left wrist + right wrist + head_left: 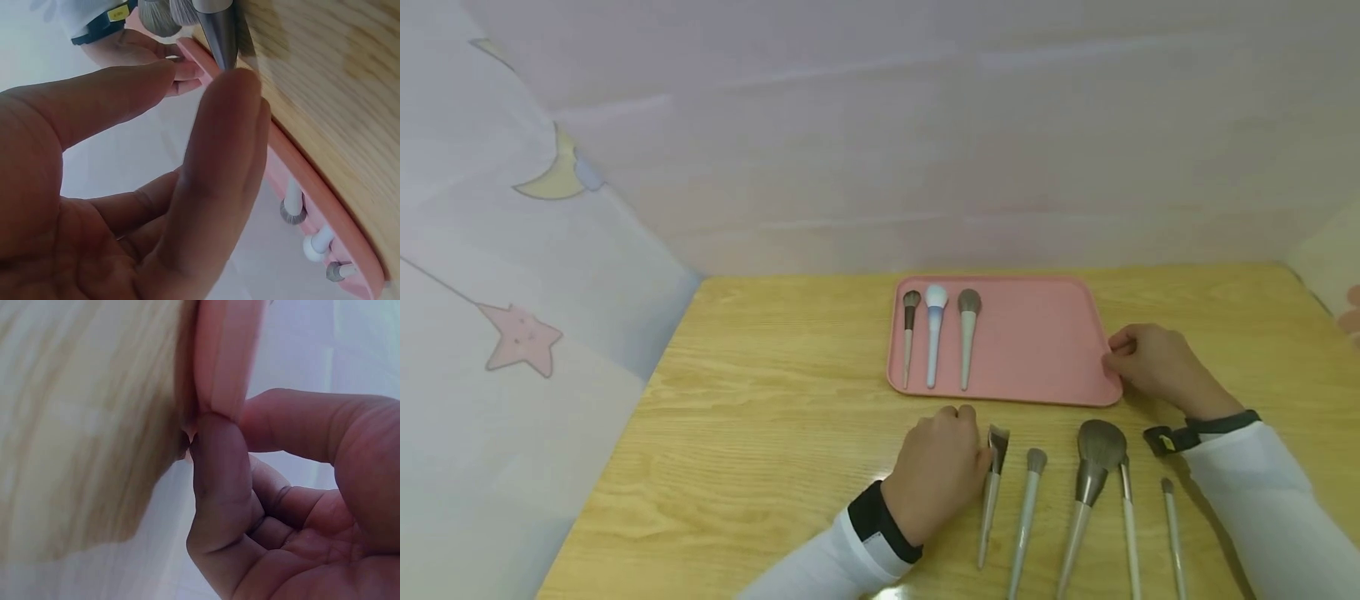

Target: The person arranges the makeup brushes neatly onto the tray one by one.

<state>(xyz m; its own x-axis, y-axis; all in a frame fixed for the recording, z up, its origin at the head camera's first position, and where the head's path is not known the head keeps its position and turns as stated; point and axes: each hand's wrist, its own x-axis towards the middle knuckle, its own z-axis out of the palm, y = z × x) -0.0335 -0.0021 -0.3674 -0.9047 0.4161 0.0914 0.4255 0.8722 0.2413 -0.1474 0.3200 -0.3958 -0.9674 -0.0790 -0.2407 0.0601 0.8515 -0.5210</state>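
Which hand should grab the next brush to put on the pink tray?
Probably the left hand. It lies beside the angled brush, its fingers touching the brush's head. The right hand is busy pinching the rim of the pink tray, so it looks worse placed.

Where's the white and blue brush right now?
In the head view the white and blue brush lies on the left part of the pink tray, middle of three brushes, far from the right hand at the tray's right edge.

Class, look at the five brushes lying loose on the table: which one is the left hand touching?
The angled-tip brush at the left end of the row; the left hand rests against its head, while the other four lie untouched to its right.
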